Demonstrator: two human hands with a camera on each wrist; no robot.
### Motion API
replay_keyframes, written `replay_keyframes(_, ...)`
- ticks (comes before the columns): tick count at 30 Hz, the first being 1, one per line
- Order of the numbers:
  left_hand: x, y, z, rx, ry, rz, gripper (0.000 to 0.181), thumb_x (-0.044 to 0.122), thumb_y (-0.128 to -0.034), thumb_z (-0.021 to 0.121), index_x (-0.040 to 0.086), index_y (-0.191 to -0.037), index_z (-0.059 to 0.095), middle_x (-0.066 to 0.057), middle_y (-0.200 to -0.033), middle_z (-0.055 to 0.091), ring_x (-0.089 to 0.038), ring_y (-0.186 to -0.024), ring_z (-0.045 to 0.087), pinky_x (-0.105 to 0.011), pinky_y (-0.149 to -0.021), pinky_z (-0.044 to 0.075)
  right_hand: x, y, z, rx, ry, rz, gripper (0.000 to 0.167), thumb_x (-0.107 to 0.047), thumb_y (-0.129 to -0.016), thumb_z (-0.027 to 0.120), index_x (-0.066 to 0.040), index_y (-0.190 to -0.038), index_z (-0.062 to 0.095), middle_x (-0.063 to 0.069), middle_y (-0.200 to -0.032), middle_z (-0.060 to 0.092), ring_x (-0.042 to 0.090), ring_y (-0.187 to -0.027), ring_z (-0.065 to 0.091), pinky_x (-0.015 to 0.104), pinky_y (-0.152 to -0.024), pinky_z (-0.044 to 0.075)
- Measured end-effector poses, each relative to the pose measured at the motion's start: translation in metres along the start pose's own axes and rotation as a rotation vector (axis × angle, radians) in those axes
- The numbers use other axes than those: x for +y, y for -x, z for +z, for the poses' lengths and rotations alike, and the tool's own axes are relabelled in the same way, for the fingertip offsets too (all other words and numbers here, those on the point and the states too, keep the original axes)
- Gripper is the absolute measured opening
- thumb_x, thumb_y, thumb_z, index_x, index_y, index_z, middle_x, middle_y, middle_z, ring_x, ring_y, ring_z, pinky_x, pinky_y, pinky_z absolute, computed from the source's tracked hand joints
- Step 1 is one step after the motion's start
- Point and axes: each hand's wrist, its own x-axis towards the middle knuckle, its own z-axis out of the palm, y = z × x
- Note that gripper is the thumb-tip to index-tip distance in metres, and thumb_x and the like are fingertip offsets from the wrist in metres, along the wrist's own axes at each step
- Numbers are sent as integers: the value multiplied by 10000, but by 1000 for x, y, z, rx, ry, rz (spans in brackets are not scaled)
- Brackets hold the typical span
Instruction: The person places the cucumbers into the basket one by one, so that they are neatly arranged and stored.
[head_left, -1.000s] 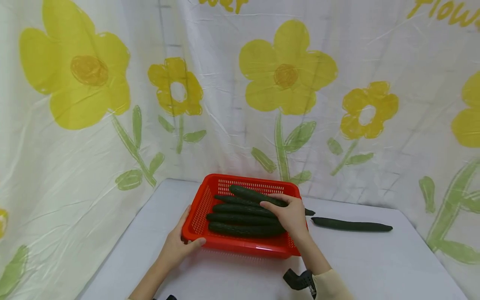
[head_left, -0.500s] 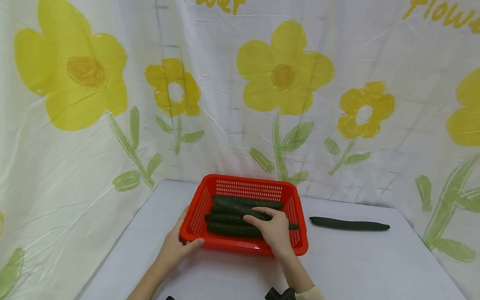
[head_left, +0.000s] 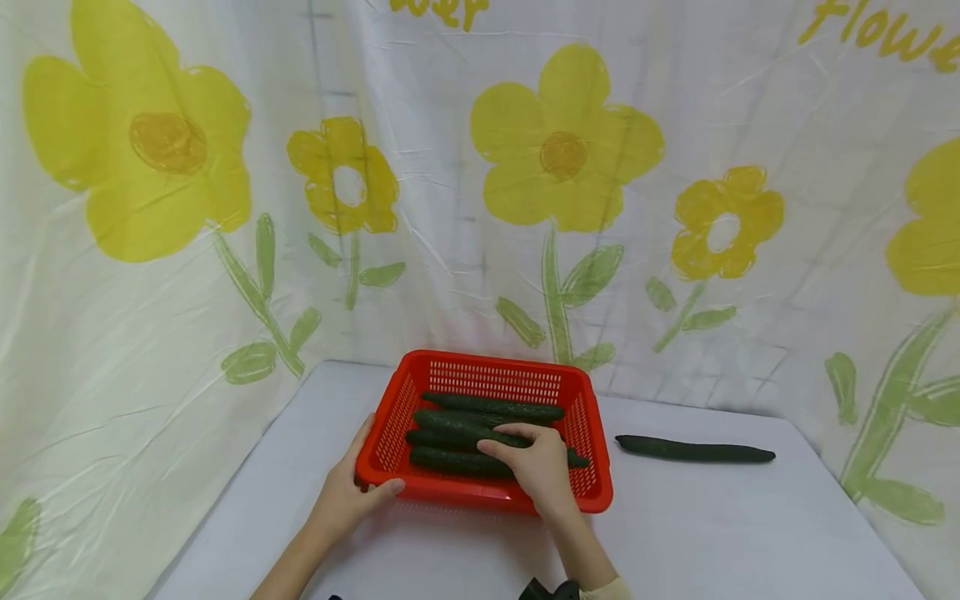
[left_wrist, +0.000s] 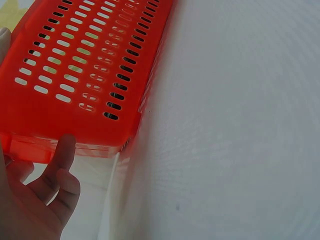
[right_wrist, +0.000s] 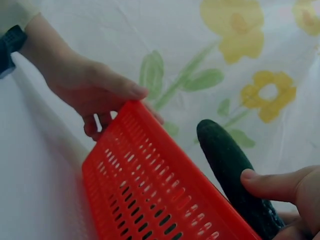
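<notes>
In the head view a red plastic basket (head_left: pixel 483 375) with slotted walls stands on the table, with several dark green cucumbers lying inside. My left hand (head_left: pixel 347 500) grips its left front corner; the thumb lies over the front rim and the fingers are at the left side. In the left wrist view those fingers (left_wrist: pixel 64 155) touch the basket's outside just by the rim. My right hand (head_left: pixel 542 467) pinches one cucumber (head_left: pixel 450 427) above the others inside the basket. The right wrist view shows the thumb (right_wrist: pixel 272 185) pressed on this cucumber, whose far end slants up above the rim.
A single cucumber (head_left: pixel 693 450) lies on the white table (head_left: pixel 697 517) to the right of the basket. Behind the table hangs a white curtain (head_left: pixel 442 250) printed with yellow flowers. Dark wrist gear (head_left: pixel 551 590) shows at the right forearm.
My right hand has moved left and toward me with the held cucumber, lowering it from the back of the basket onto the middle ones. The left hand keeps its hold on the corner.
</notes>
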Motion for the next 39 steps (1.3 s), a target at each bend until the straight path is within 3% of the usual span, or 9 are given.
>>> replay_keyframes(8,0,1,1,7,-11,16,1068,273,-865,870,240,-1710,218,-166,-1591,518,-236,-1150,624,-232,-890,541,-4,0,-2,-26,82,35,343,-332,-768,969,-143,-1032,859,99,-1223,757,302,-1170,612,425,-845,548)
replay_keyframes(12,0,1,2,7,-17,14,1076,269,-863,874,231,-1712,212,-162,-1609,498,-218,-1142,614,-226,-891,535,-4,-3,-2,-48,98,91,332,-306,-754,978,-131,-1008,857,112,-1225,747,292,-1139,617,428,-865,535)
replay_keyframes(19,1,2,0,9,-32,3,1080,274,-867,873,225,-1714,203,-157,-1626,479,-237,-1201,604,-223,-924,525,-4,-9,-1,-160,70,162,316,-232,-788,954,-81,-1038,835,127,-1198,718,242,-947,548,321,-695,459)
replay_keyframes(29,1,-1,-1,-4,-16,10,1066,268,-882,858,219,-1715,194,-165,-1641,454,-261,-1266,606,-215,-948,522,-3,-11,4,-204,185,145,218,-150,-802,938,-71,-977,834,96,-1110,741,243,-994,614,388,-814,536)
replay_keyframes(32,1,-2,-1,-6,-22,6,1064,282,-887,855,223,-1715,191,-168,-1646,446,-273,-1297,601,-217,-965,515,-4,-13,3,-242,151,162,230,-127,-823,916,-48,-1017,821,99,-1113,725,208,-940,591,351,-763,523)
replay_keyframes(39,0,-1,0,-5,-26,16,1069,264,-884,858,214,-1716,189,-189,-1645,441,-278,-1274,603,-218,-952,517,-1,-12,-2,-289,1,225,378,-143,-846,899,-11,-1179,779,79,-1070,727,151,-676,393,281,-577,352)
